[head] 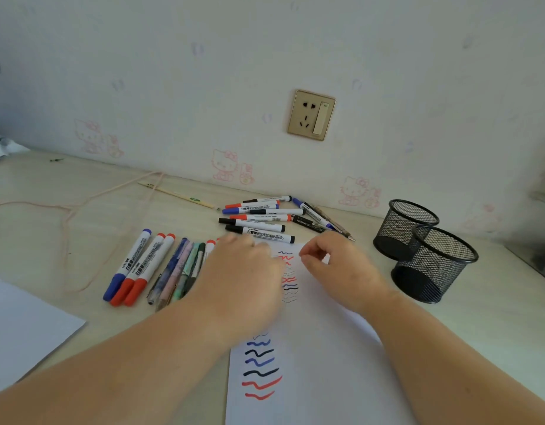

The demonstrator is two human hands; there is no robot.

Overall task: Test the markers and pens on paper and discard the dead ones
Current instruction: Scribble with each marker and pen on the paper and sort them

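Note:
A white paper (320, 363) lies in front of me with wavy test strokes in red, blue and black. My left hand (243, 271) is palm-down and blurred over the paper's left edge, fingers reaching toward a black-capped whiteboard marker (260, 234). It partly covers a red-capped marker (209, 244) at the end of a sorted row of markers and pens (142, 268). My right hand (332, 262) hovers over the paper's top right with loosely curled fingers; nothing shows in it. A loose pile of markers and pens (262, 214) lies behind the paper.
Two black mesh pen cups (403, 231) (433, 265) stand at the right. Another white sheet (19, 326) lies at the near left. A pink cord (81, 207) and a thin wooden stick (179, 194) lie toward the wall, which has a socket (311, 115).

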